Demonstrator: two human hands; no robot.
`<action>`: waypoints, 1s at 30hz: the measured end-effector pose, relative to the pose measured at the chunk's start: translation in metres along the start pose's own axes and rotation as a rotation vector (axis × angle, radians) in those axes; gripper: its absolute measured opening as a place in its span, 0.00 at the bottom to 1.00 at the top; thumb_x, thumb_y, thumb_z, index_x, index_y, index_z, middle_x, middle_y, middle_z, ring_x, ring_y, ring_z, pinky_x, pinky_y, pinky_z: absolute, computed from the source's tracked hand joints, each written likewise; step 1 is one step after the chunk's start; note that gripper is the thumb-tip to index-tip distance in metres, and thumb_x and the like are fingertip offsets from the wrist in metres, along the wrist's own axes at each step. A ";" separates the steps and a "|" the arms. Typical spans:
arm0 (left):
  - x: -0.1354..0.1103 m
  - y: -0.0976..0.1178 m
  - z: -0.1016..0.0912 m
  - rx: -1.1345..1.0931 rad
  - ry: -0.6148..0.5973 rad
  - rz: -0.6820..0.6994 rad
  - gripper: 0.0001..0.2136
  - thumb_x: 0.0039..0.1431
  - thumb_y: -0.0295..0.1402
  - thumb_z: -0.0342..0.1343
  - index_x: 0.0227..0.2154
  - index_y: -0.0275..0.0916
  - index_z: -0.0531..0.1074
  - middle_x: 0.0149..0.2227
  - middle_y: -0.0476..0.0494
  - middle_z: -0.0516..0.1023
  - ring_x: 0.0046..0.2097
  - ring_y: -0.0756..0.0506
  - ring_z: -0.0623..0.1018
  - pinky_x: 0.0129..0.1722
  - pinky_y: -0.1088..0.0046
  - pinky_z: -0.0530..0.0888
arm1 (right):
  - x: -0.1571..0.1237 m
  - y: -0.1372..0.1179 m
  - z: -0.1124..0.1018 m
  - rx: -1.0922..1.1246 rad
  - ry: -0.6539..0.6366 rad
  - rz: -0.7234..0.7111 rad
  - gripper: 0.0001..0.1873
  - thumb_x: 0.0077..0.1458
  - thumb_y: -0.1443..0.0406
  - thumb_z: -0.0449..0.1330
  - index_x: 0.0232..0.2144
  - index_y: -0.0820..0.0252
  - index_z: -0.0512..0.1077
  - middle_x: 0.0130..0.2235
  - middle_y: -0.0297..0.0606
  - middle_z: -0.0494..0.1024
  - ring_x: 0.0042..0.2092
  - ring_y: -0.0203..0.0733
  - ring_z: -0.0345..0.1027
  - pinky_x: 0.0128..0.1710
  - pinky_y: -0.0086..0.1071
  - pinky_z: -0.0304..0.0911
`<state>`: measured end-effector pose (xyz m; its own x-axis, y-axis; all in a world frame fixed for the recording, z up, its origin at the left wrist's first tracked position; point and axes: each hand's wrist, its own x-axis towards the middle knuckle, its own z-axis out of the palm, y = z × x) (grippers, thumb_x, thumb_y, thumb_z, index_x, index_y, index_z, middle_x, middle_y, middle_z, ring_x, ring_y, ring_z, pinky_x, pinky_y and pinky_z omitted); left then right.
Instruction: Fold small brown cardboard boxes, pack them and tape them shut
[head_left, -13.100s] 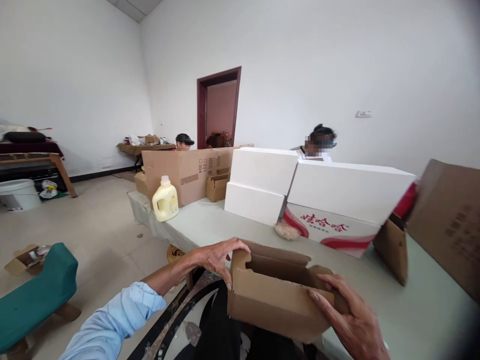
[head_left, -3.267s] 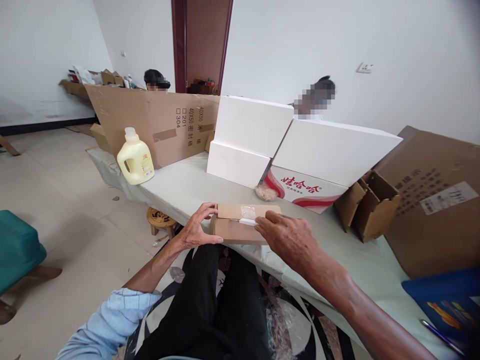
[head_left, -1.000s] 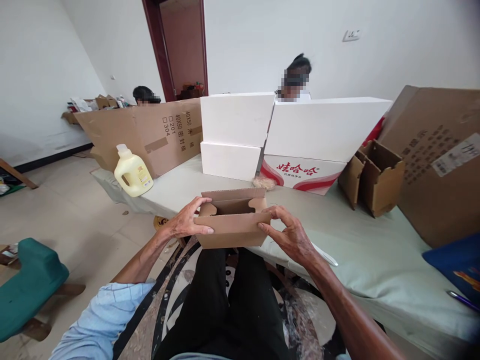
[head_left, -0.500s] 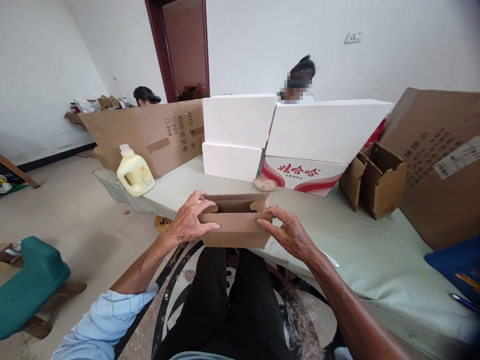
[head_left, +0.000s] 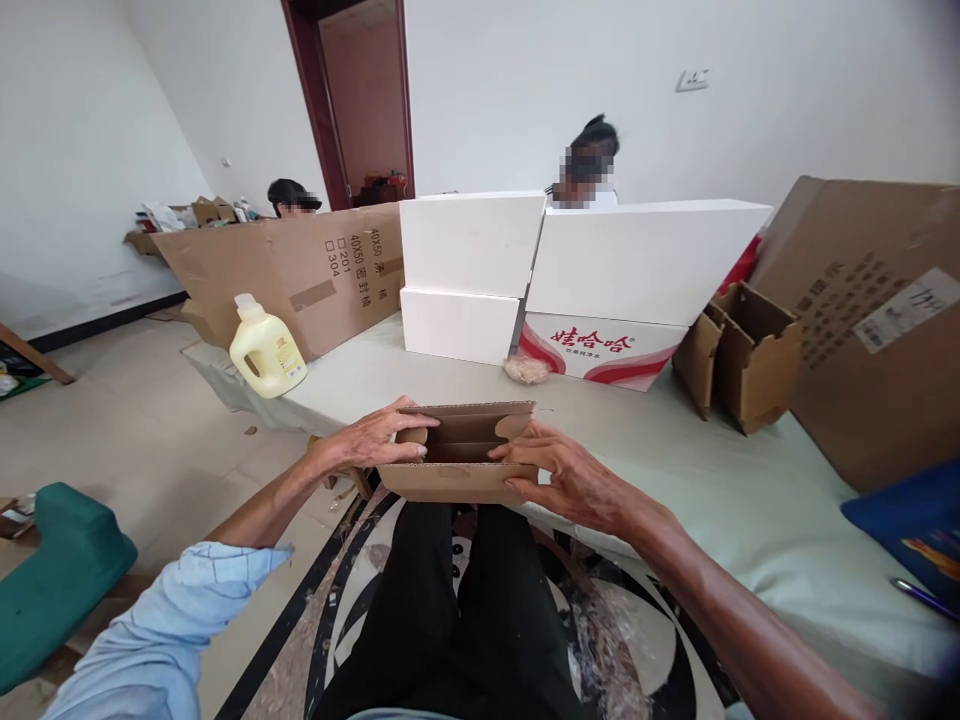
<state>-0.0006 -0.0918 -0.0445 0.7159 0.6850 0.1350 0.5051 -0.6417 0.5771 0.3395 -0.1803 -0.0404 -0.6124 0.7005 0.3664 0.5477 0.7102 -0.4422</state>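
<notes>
Between my hands, at the near edge of the table, is a small brown cardboard box [head_left: 457, 484] with its top opening facing me. My left hand [head_left: 375, 436] grips its left end, fingers reaching over the side flap into the opening. At the right end, my right hand [head_left: 559, 468] pinches the near wall, with fingers inside and the thumb outside. Side flaps fold inward at both ends, and the inside that shows holds nothing I can make out.
Beyond the box stand white cartons [head_left: 472, 245], a printed white carton [head_left: 600, 350] and a large brown carton [head_left: 292, 270]. A yellow detergent jug [head_left: 276, 355] is at left. Open brown boxes [head_left: 754, 370], a blue item [head_left: 907, 530] and a pen [head_left: 922, 595] lie right. Two people sit behind.
The box has tipped toward me, so its opening shows more widely. My right fingers have moved inside its near wall, and my left fingers reach further over the left end.
</notes>
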 end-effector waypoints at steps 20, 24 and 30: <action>0.027 -0.002 -0.040 0.021 -0.312 0.129 0.25 0.46 0.33 0.69 0.50 0.46 0.75 0.49 0.44 0.77 0.47 0.38 0.78 0.43 0.67 0.75 | 0.013 0.014 -0.019 -0.367 -0.076 -0.167 0.11 0.67 0.59 0.64 0.35 0.52 0.66 0.35 0.39 0.73 0.39 0.49 0.67 0.37 0.39 0.61; 0.023 -0.011 -0.032 -0.007 -0.256 0.166 0.31 0.48 0.35 0.69 0.57 0.47 0.72 0.55 0.41 0.76 0.50 0.37 0.78 0.46 0.65 0.76 | 0.012 0.022 -0.015 -0.296 -0.007 -0.142 0.11 0.66 0.56 0.65 0.43 0.55 0.73 0.40 0.44 0.78 0.45 0.53 0.72 0.42 0.42 0.67; 0.018 -0.014 -0.019 0.076 -0.179 0.177 0.27 0.49 0.33 0.68 0.54 0.45 0.73 0.52 0.42 0.76 0.45 0.40 0.78 0.44 0.66 0.74 | 0.009 0.022 -0.017 -0.287 -0.031 -0.155 0.14 0.68 0.52 0.64 0.37 0.53 0.72 0.36 0.42 0.75 0.43 0.52 0.71 0.40 0.40 0.66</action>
<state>-0.0038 -0.0637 -0.0348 0.8666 0.4925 0.0796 0.3949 -0.7747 0.4938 0.3557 -0.1573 -0.0333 -0.7160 0.5829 0.3843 0.5820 0.8023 -0.1326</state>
